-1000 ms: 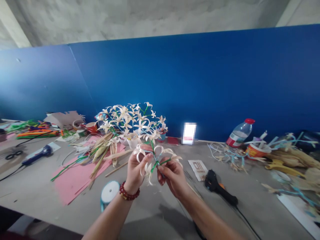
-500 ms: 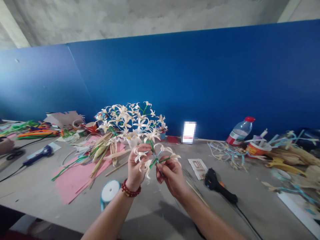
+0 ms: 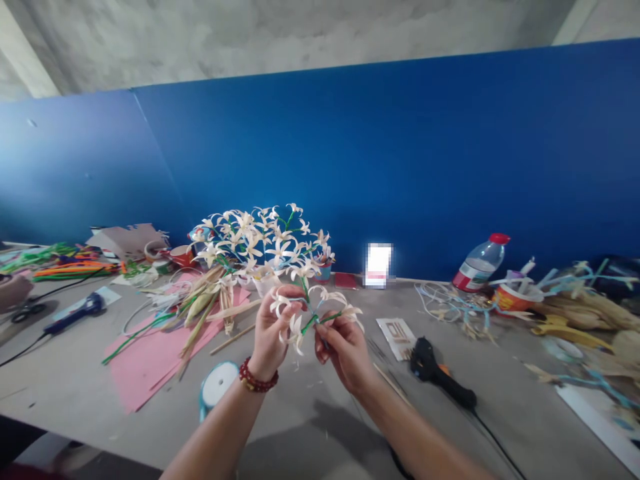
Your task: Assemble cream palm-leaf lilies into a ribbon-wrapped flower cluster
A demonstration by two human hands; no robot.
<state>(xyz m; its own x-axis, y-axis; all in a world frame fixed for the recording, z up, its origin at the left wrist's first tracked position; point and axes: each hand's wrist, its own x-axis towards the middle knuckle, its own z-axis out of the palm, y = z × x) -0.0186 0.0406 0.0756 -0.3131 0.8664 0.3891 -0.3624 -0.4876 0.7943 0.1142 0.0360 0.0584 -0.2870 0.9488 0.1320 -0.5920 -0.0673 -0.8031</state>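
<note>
Between my hands is a spray of artificial flowers (image 3: pixel 296 327), with cream curled petals and green-wrapped stems joining at a pale blue wrapped spot. My right hand (image 3: pixel 345 350) pinches the stem near that joint, thumb and forefinger pressed together. On the other side, my left hand (image 3: pixel 273 333) curls its fingers around the left-hand blossoms; its exact contact is partly hidden by petals. Just behind stands a larger bunch of similar white flowers (image 3: pixel 250 237) in a pale cup (image 3: pixel 267 285). A ribbon spool (image 3: pixel 219 383) with a blue edge lies by my left forearm.
At right lie a black glue gun (image 3: pixel 440 377), a small packet (image 3: pixel 397 338), a bottle (image 3: pixel 480 263) and a red-orange tub (image 3: pixel 517 297). Pink paper (image 3: pixel 133 373), dried husks and a blue glue gun (image 3: pixel 75 313) lie left. Another person's hand (image 3: pixel 14 292) shows at the left edge.
My left hand has shifted slightly left and its fingers sit a little differently about the blossoms. My right hand keeps its pinch on the stem. The other person's hand has moved slightly.
</note>
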